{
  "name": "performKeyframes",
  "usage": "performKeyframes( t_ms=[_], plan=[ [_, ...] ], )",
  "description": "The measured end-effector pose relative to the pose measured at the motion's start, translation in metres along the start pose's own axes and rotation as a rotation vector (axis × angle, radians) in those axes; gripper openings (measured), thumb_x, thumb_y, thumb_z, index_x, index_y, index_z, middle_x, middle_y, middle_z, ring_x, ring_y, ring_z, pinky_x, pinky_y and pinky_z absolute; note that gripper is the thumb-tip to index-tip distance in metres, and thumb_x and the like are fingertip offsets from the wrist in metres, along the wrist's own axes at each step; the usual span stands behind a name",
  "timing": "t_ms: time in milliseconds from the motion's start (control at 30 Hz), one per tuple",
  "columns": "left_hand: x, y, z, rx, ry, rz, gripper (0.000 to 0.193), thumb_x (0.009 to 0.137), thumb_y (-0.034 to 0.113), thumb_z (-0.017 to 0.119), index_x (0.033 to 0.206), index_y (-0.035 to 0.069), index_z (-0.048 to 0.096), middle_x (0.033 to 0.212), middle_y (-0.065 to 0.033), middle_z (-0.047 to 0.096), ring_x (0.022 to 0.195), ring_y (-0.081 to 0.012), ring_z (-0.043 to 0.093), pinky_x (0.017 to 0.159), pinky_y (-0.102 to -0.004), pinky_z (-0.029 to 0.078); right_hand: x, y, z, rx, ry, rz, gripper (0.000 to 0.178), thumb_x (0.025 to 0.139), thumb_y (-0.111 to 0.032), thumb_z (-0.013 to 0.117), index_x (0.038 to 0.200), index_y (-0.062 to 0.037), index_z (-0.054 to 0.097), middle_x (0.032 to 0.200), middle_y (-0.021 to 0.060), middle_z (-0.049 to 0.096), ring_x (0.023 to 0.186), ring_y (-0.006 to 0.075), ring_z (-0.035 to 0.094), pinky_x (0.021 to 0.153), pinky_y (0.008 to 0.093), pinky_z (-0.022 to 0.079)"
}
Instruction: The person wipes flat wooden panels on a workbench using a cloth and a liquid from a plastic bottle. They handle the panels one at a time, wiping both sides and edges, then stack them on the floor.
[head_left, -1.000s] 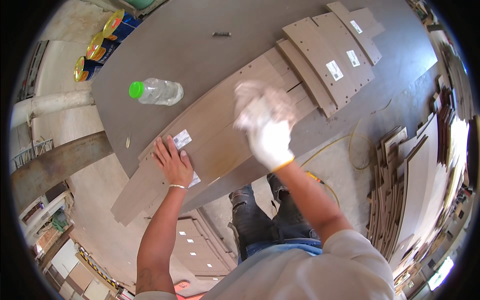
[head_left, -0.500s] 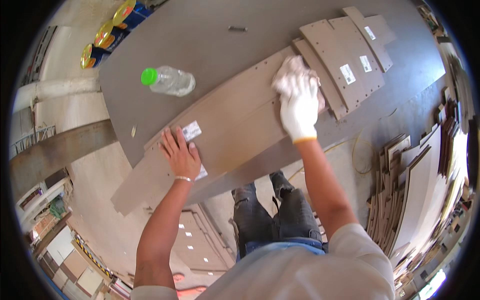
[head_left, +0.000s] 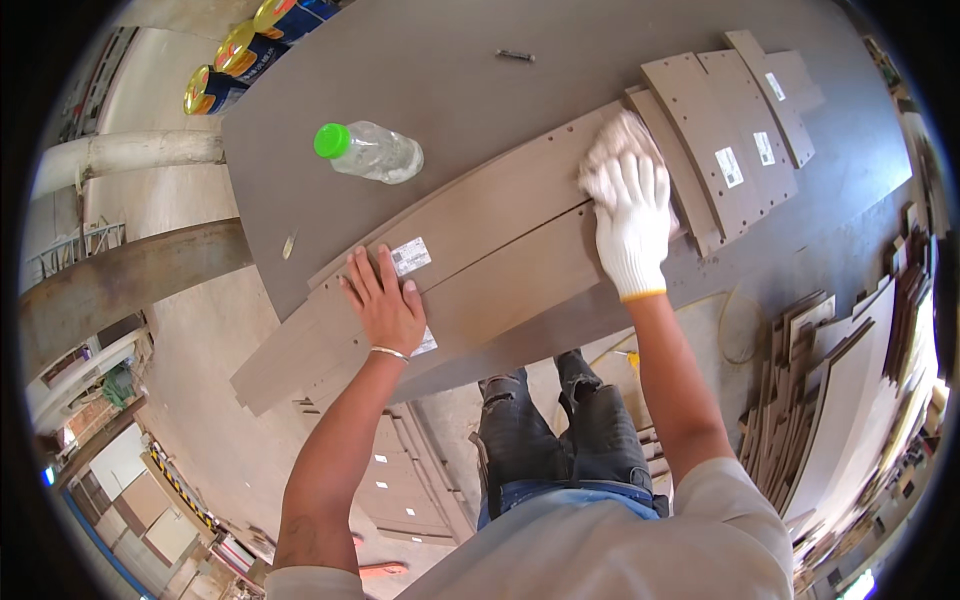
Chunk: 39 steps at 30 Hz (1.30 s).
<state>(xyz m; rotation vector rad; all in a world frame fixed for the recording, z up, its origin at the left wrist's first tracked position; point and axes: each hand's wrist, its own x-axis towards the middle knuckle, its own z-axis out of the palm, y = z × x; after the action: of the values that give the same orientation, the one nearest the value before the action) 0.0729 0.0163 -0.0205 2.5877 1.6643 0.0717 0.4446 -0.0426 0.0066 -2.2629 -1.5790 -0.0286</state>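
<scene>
Two long brown panels (head_left: 500, 285) lie side by side across the table, a dark narrow gap between them. My left hand (head_left: 385, 305), bare and with a bracelet at its wrist, rests flat on their left part with fingers spread, between two white labels (head_left: 410, 256). In a white knitted glove, my right hand (head_left: 635, 215) presses a crumpled pale rag (head_left: 618, 150) onto the panels' right end. Its fingers lie over the rag; the thumb is hard to see. Just right of it, a stack of shorter labelled panels (head_left: 715, 130) with small holes sits partly overlapped.
A clear bottle (head_left: 380, 153) with a green cap lies on the grey table (head_left: 450, 110). Farther back is a small dark rod (head_left: 515, 55). Blue and yellow cans (head_left: 245, 55) stand beyond the table's left edge. Boards (head_left: 800, 370) lean in stacks at right; more panels (head_left: 410, 475) lie below.
The view has shifted, so the table and things on it appear farther right. The gap between the long panels shows more plainly. My right hand stays on the rag at their right end.
</scene>
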Motion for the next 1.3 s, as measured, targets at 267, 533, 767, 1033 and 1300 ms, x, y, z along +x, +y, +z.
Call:
performKeyframes(
  t_ms=[267, 533, 767, 1033, 1300],
  plan=[
    [-0.002, -0.006, 0.000, 0.045, -0.029, -0.005, 0.073, 0.100, 0.023, 0.051, 0.167, 0.006, 0.029, 0.172, -0.0271, 0.021, 0.160, -0.0474, 0.017, 0.128, -0.0649, 0.009, -0.082, -0.133, 0.019, 0.446, -0.137, -0.224, 0.036, 0.085, -0.018, 0.064, 0.118, -0.0064, 0.071, 0.124, 0.0143, 0.067, 0.124, 0.0329, 0.060, 0.113, 0.0468, 0.044],
    [-0.003, -0.011, 0.006, 0.014, 0.022, 0.010, 0.072, 0.100, 0.028, 0.051, 0.166, 0.005, 0.032, 0.172, -0.0282, 0.025, 0.161, -0.0475, 0.017, 0.128, -0.0651, 0.007, -0.034, -0.077, 0.010, 0.139, -0.059, -0.132, 0.025, 0.078, -0.013, 0.063, 0.102, -0.0103, 0.068, 0.111, 0.0139, 0.064, 0.116, 0.0323, 0.060, 0.111, 0.0494, 0.043],
    [-0.007, -0.017, 0.014, 0.027, 0.087, 0.033, 0.067, 0.107, 0.032, 0.043, 0.169, 0.011, 0.029, 0.175, -0.0224, 0.023, 0.162, -0.0432, 0.018, 0.128, -0.0640, 0.010, -0.057, -0.081, -0.010, 0.193, -0.408, -0.152, 0.035, 0.099, -0.013, 0.051, 0.130, -0.0064, 0.065, 0.132, 0.0133, 0.065, 0.129, 0.0262, 0.058, 0.118, 0.0408, 0.041],
    [-0.003, -0.007, 0.005, 0.007, 0.034, 0.030, 0.066, 0.107, 0.031, 0.044, 0.169, 0.011, 0.030, 0.175, -0.0224, 0.022, 0.163, -0.0427, 0.015, 0.130, -0.0624, 0.009, -0.159, -0.146, 0.017, 0.568, -0.170, -0.300, 0.028, 0.082, -0.018, 0.062, 0.109, -0.0126, 0.068, 0.104, 0.0097, 0.065, 0.114, 0.0269, 0.061, 0.112, 0.0500, 0.045],
    [-0.004, -0.008, 0.003, 0.021, 0.032, -0.022, 0.065, 0.105, 0.032, 0.047, 0.165, 0.010, 0.036, 0.173, -0.0238, 0.025, 0.162, -0.0447, 0.017, 0.130, -0.0638, 0.009, -0.087, -0.068, -0.009, 0.164, -0.058, -0.082, 0.014, 0.082, -0.010, 0.066, 0.096, -0.0075, 0.062, 0.102, 0.0125, 0.059, 0.103, 0.0361, 0.059, 0.100, 0.0572, 0.048]
  ],
)
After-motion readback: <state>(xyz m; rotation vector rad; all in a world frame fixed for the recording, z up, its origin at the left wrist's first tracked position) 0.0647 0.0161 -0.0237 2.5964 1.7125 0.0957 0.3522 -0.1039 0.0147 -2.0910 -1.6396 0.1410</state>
